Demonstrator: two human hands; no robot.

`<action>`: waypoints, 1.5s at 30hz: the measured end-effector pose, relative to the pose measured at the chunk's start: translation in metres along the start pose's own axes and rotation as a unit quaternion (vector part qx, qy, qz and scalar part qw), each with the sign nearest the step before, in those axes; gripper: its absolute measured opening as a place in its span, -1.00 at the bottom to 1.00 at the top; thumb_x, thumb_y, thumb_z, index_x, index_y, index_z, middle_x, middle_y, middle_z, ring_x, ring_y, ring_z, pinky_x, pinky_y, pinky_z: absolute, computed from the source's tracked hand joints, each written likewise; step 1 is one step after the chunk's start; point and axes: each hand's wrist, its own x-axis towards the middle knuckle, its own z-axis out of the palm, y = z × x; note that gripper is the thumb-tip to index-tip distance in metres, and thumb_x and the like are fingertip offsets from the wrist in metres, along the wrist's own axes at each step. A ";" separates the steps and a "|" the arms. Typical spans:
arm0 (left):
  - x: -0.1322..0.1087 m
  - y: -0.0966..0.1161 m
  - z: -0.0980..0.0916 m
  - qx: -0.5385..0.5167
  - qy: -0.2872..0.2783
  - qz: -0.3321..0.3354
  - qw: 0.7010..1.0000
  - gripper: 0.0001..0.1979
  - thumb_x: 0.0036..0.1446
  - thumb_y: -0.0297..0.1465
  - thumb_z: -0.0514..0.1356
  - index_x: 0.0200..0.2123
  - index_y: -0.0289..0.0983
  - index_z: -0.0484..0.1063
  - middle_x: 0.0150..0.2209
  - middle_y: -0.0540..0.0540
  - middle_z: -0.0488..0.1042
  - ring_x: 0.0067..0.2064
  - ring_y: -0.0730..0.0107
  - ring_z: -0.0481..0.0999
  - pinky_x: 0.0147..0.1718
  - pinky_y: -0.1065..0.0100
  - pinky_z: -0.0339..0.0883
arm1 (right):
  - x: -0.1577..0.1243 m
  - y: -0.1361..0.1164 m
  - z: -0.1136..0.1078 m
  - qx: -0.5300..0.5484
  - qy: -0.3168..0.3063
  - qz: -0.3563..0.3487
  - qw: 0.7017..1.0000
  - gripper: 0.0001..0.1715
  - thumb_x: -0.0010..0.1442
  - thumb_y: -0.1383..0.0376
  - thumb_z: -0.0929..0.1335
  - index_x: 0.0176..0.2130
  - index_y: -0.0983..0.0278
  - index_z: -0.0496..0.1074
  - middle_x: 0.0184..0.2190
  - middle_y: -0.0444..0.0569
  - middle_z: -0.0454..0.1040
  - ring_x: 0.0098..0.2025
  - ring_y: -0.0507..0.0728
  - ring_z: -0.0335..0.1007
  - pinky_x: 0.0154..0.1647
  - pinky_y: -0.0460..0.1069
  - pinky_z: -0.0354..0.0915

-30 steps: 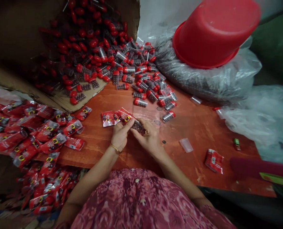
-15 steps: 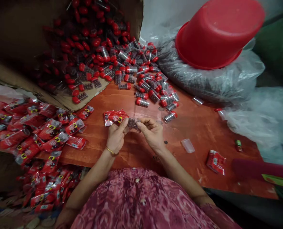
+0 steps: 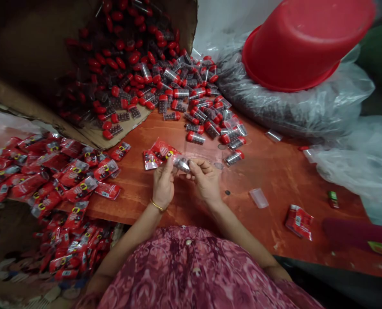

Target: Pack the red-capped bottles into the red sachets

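Observation:
Between my two hands is a small clear tube (image 3: 181, 164) with dark round pieces inside. My left hand (image 3: 164, 184) is closed on its left end, thumb on top. A red printed packet (image 3: 165, 147) rises behind the left thumb; whether my fingers also grip it I cannot tell. My right hand (image 3: 206, 180) pinches the right end of the tube with thumb and forefinger, the other fingers curled. Another red packet (image 3: 151, 160) lies on the table just left of the hands.
A cardboard box (image 3: 88, 133) on its side spills red-capped tubes (image 3: 195, 137) across the table (image 3: 184, 210). Filled red packets (image 3: 75, 174) pile up at left. At right are a red tub (image 3: 300, 47) on a plastic sack (image 3: 284, 111), a clear cup (image 3: 259, 198) and a red packet (image 3: 299, 222).
The tube has turned in my fingers and now catches the light. The red packet by my left thumb tilts up more. The whole view has shifted slightly.

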 end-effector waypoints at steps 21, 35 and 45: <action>-0.003 -0.005 0.006 0.002 -0.044 -0.006 0.999 -0.72 -0.17 -0.23 0.34 -0.45 -0.33 0.51 -0.44 -0.05 0.54 -0.38 0.45 0.47 -0.39 0.45 0.32 | -0.003 0.005 -0.004 -0.034 0.022 -0.053 0.998 -0.68 -0.12 0.13 0.47 -0.45 0.29 0.40 -0.57 -0.19 0.44 -0.63 -0.08 0.28 -0.58 -0.13 0.30; 0.016 -0.023 -0.013 0.440 -0.174 0.149 0.869 -0.78 0.02 -0.34 0.22 -0.24 -0.28 0.50 -0.31 -0.10 0.58 -0.30 0.29 0.53 -0.25 0.30 0.38 | 0.030 0.005 -0.065 -0.384 -0.142 -0.257 0.876 -0.70 0.14 0.13 0.32 -0.13 0.15 0.46 -0.23 -0.02 0.48 -0.15 0.15 0.35 -0.10 0.11 0.28; 0.023 -0.043 -0.019 0.597 -0.230 0.314 0.702 -0.69 0.14 -0.28 0.10 -0.11 -0.29 0.44 -0.09 -0.23 0.51 0.06 0.12 0.39 0.07 -0.02 0.20 | 0.046 0.009 -0.089 -0.395 -0.240 -0.317 0.828 -0.65 0.16 0.03 0.27 -0.25 0.18 0.51 -0.38 -0.01 0.53 -0.33 0.11 0.40 -0.25 0.06 0.29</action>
